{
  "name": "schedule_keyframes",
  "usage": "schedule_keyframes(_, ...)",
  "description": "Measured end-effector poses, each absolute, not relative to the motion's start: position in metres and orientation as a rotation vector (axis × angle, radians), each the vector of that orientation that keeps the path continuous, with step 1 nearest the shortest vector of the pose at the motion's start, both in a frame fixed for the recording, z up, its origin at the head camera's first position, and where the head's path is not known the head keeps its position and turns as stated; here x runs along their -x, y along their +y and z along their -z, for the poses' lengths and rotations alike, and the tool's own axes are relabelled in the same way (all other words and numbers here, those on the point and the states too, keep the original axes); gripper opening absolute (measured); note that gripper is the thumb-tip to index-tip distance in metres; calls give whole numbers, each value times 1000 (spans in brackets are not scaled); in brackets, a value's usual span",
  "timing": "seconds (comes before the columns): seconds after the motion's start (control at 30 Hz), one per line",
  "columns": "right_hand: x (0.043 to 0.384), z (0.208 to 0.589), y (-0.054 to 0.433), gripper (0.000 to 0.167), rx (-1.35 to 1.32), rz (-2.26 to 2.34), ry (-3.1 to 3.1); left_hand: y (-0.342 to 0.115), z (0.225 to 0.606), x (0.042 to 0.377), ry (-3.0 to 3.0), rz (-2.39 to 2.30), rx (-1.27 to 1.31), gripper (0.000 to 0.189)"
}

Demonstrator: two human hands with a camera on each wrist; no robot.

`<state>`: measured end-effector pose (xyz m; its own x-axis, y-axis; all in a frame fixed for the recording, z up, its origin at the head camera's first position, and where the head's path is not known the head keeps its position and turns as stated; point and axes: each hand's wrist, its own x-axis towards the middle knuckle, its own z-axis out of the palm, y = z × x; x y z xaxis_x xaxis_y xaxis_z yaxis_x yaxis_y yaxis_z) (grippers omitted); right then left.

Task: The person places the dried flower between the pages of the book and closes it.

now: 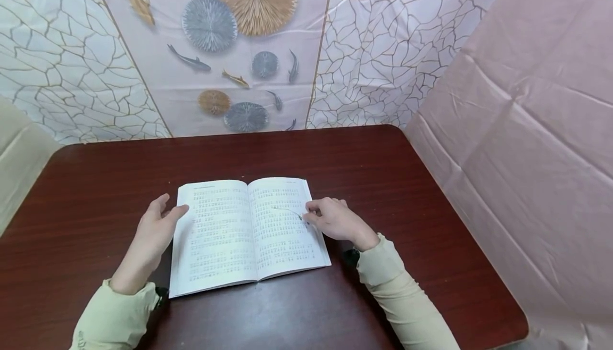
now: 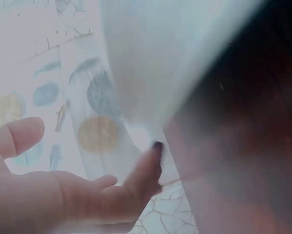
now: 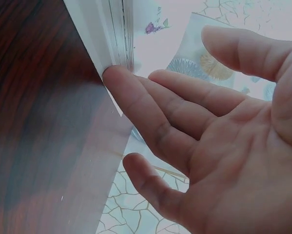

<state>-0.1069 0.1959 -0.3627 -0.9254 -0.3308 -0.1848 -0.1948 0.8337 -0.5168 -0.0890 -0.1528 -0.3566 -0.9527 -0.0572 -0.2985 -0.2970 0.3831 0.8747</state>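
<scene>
An open book with printed pages lies on the dark red-brown table. My left hand is at its left edge, thumb apart from the extended fingers. In the left wrist view a left fingertip meets the blurred white book. My right hand is at the right page's outer edge. The right wrist view shows its thumb raised clear of the fingers, one fingertip touching the book's edge. Close to these fingers, a thin stem-like item shows against the right page; a small purple flower shape is visible there in the wrist view.
The table has rounded corners and reaches to a patterned cloth wall at the back. Pinkish cloth hangs along the right side, with a pale panel at the left. Dark bands show at both sleeve cuffs.
</scene>
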Motion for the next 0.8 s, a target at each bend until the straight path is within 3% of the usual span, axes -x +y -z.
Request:
schedule_keyframes(0.1,106,362,197,35,381,734,2742,-157,358,90,2388,-1585,350,81)
schedule_keyframes(0.4,105,364,198,44,350,792,2751,-166,363,91,2390,-1448,265,91)
schedule_keyframes(0.8,106,363,198,49,322,756,2775,-152,356,88,2191,-1763,-82,66)
